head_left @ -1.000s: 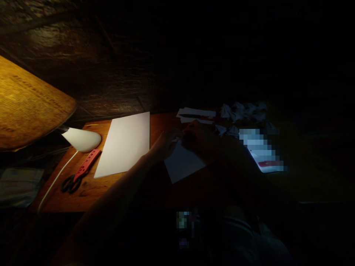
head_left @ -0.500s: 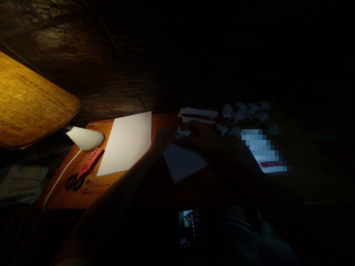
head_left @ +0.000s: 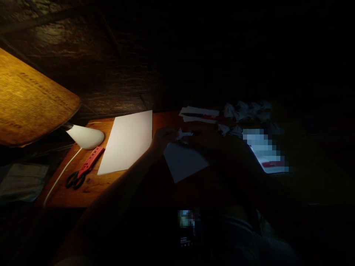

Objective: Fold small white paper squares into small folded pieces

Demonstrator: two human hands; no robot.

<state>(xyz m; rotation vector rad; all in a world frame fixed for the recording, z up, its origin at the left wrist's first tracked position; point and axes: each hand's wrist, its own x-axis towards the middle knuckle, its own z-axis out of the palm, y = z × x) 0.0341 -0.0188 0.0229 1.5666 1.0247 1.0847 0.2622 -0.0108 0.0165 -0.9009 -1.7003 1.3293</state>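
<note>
A small folded paper piece (head_left: 183,135) with pointed corners is held between my two hands, above a white sheet of paper (head_left: 184,162). My left hand (head_left: 164,137) pinches its left side, fingers closed. At its right side is my right hand (head_left: 203,137), in deep shadow, with fingers that seem closed on the paper's edge. Similar folded paper pieces (head_left: 237,132) lie to the right of my right hand, with several more behind them. Beyond my hands, paper strips (head_left: 191,111) lie under a dark and red tool whose kind I cannot make out.
On the left, a lit lamp (head_left: 36,99) stands over the wooden table (head_left: 66,197), beside scissors in a red sheath (head_left: 91,160). A large blank sheet (head_left: 126,144) lies nearby. A glowing tablet-like screen (head_left: 263,151) is at right, and a phone (head_left: 188,229) is below.
The folded paper has turned slightly between my hands, and its points show more clearly. The view has shifted a little; the other things stay in place.
</note>
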